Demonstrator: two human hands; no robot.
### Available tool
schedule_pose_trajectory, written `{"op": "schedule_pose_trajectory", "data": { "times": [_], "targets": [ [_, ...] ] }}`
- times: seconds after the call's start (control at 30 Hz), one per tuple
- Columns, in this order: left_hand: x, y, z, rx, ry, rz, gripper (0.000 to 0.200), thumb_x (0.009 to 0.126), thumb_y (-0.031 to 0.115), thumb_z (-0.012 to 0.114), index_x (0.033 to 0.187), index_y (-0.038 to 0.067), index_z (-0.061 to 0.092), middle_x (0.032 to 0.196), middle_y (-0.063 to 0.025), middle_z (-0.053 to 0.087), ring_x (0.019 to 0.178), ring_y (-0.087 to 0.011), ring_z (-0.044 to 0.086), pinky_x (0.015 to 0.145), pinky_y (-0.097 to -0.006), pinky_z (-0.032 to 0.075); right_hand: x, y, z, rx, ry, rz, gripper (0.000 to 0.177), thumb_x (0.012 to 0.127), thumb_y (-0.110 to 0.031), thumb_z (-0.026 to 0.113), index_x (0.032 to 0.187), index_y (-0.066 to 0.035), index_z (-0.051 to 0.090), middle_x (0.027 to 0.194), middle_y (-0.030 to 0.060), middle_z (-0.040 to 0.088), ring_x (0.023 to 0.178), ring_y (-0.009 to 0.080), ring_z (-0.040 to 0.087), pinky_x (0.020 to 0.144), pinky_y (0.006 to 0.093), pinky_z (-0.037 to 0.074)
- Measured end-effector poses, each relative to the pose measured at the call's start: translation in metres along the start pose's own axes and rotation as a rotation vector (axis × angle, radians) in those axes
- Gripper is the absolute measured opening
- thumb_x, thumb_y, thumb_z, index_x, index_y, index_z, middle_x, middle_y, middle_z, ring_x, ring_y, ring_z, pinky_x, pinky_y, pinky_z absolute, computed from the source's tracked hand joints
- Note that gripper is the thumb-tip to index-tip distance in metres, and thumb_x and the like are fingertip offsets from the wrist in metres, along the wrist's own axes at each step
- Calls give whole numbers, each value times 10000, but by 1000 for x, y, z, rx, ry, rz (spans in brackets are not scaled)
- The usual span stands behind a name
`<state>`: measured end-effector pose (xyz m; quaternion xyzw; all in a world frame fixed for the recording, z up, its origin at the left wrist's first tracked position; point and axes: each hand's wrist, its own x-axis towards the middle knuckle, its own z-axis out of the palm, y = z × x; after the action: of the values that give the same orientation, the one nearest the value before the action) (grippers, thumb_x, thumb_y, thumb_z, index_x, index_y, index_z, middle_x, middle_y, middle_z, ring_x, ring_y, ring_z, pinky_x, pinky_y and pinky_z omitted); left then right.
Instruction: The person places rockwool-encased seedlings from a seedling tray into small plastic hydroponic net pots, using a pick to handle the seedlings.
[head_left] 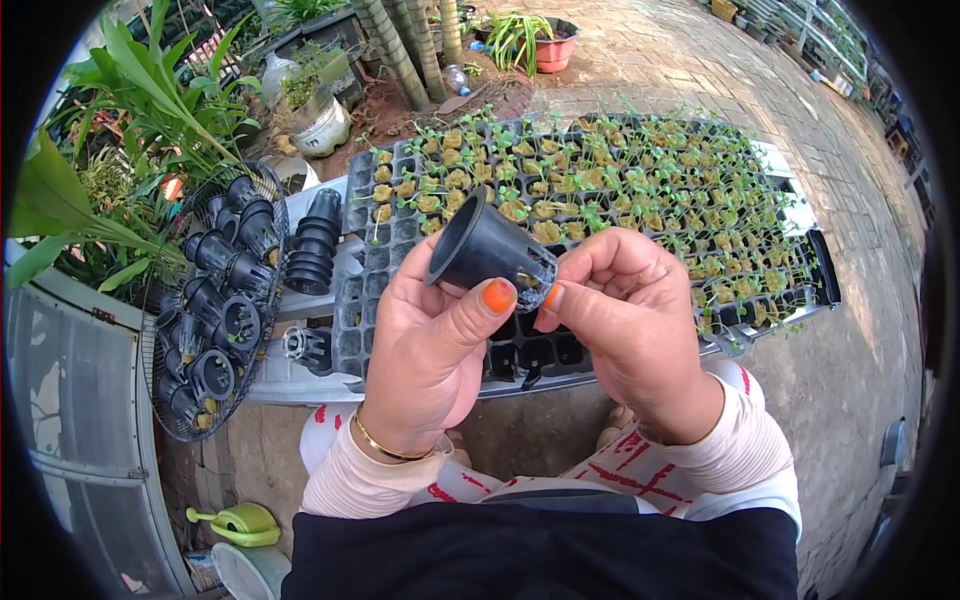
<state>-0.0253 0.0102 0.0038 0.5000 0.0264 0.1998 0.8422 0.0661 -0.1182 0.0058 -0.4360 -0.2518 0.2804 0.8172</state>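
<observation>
A black net pot [495,245] lies tilted in my left hand [425,345], its wide mouth facing up and left. The left thumb presses on the pot's side and the fingers wrap behind it. At the slotted bottom end, my right hand [630,320] has thumb and fingers pinched together, touching the pot's base. What the pinch holds, if anything, is hidden. Below and behind both hands is a black seedling tray [378,285] with small green seedlings [640,185] in brown sponge-like plugs, several cells on its left side being without plugs.
At left, a wire basket [165,400] holds several black net pots, some with seedlings. Beside it lie a stack of nested pots [312,245] and a single net pot [308,347]. A green watering can [240,523] stands on the floor. Potted plants [555,50] are at the back.
</observation>
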Motion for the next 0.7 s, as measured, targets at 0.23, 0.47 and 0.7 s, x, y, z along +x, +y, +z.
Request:
{"op": "schedule_pose_trajectory", "data": {
  "times": [0.23, 0.47, 0.7],
  "targets": [
    [2, 1, -4, -5, 63, 0, 440, 855, 271, 642, 1164, -14, 512, 1149, -177, 578, 1117, -287, 541, 962, -437, 421, -5, -3, 2, -74, -31, -15, 141, 779, 25, 644, 911, 36, 595, 841, 66, 639, 685, 42, 571, 599, 154, 438],
    [1, 2, -6, -114, 34, 10, 419, 895, 331, 570, 1143, -5, 533, 1151, -169, 579, 1072, -277, 563, 946, -463, 426, -4, -14, 1, -304, -45, -225, 270, 703, 30, 638, 969, 20, 596, 913, 69, 625, 745, 50, 559, 488, 155, 330],
    [1, -2, -7, -36, -15, 35, 436, 890, 328, 583, 1145, -21, 525, 1121, -171, 591, 1031, -277, 585, 907, -430, 456, -4, -6, -2, -754, -151, -483, 299, 687, 28, 655, 962, 32, 538, 915, 87, 580, 499, -23, 313, 425, 159, 217]
  ]
}}
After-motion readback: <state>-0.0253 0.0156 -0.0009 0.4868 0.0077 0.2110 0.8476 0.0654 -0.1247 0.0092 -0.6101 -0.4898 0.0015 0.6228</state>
